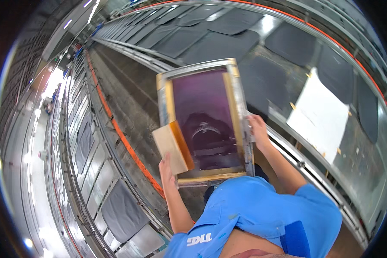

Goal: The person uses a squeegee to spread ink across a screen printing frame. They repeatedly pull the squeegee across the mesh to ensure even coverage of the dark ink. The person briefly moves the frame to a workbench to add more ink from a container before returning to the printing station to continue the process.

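Observation:
In front of my body is a screen-printing frame (204, 101), with a dark purple mesh, metal sides and tan tape along its inner edges. My right hand (258, 129) is closed around its right side. On the left, my left hand (166, 167) grips a squeegee (170, 145) with a pale wooden handle and an orange blade. The squeegee lies tilted over the frame's lower left corner, hiding part of it. Some fingers of my left hand are behind the handle.
A long table (365, 167) on the right bears dark fabric pieces (290, 43) and a white sheet (320, 114) held by bits of tape. Another table with dark pieces (122, 210) and an orange edge strip (129, 144) runs along the left. An aisle floor (129, 81) lies between them.

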A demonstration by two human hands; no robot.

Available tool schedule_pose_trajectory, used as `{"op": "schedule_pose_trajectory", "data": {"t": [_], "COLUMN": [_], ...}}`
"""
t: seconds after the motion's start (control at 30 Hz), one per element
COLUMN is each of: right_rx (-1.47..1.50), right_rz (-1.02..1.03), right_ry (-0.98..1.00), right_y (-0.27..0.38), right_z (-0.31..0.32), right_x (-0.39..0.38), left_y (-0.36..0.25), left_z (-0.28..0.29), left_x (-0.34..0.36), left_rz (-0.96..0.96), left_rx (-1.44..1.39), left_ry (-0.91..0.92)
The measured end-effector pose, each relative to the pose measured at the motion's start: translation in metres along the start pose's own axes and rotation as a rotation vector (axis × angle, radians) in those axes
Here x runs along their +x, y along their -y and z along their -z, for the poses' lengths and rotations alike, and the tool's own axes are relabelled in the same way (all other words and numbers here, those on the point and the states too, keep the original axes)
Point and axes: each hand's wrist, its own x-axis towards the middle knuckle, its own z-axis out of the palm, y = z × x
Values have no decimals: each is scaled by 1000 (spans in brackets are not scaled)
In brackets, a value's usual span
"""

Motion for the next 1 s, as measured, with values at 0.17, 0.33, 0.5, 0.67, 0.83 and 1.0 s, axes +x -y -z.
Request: {"op": "schedule_pose_trajectory", "data": {"t": [0.17,0.33,0.5,0.67,0.83,1.0], "right_rx": [76,108,-70,-336,-535,-569], "right_rz": [80,73,153,374,251,192], "right_ry": [-230,-447,-567,-888,-1097,-1150], "right_y": [28,39,59,45,40,21], "right_z": [22,74,144,237,240,240], "right_x": [7,47,114,192,210,198], "left_y": [-41,-53,-87,-67,2,21], "left_z": [-87,-205,-338,-448,-476,-482], "left_x": [105,183,221,248,286,292], "left_rz": [77,67,16,5,306,382], "left_rx": [278,288,267,261,157,193], "left_ry": [200,478,633,796,849,854]}}
